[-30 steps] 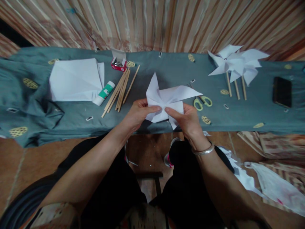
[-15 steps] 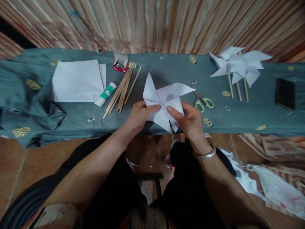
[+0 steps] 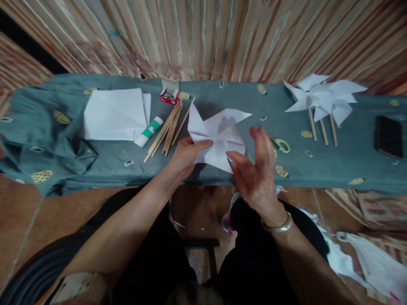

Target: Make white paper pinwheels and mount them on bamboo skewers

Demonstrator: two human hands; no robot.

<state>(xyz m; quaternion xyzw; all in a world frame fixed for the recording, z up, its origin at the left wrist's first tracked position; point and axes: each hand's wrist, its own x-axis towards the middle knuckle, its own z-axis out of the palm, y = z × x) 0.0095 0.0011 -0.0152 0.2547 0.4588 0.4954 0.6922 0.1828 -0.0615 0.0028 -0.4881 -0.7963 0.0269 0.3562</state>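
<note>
1. While the left hand (image 3: 186,154) pinches the folded paper pinwheel head (image 3: 218,135) at its centre, thumb on top, the sheet is held just above the near edge of the desk (image 3: 222,91), which is covered in grey-green cloth.
2. Right hand (image 3: 257,169): grip released, fingers spread and apart from the paper, hovering just right of the pinwheel head and in front of the green-handled scissors (image 3: 281,145).
3. Work done, as judged from the layout: the four vanes are cut and folded to the middle; three finished pinwheels on sticks (image 3: 324,101) lie at the right end of the desk.
4. Work left, as judged: the head in hand carries no stick, and whether its centre is pinned cannot be told.
5. Supplies in reach:
   - bundle of wooden sticks (image 3: 167,129), left of the held head;
   - glue stick (image 3: 149,131), touching the stack of white paper sheets (image 3: 116,114);
   - small red box of pins (image 3: 168,95), lid open, at the far edge.
6. Other item: dark phone (image 3: 388,136), far right, well apart from the work.
</note>
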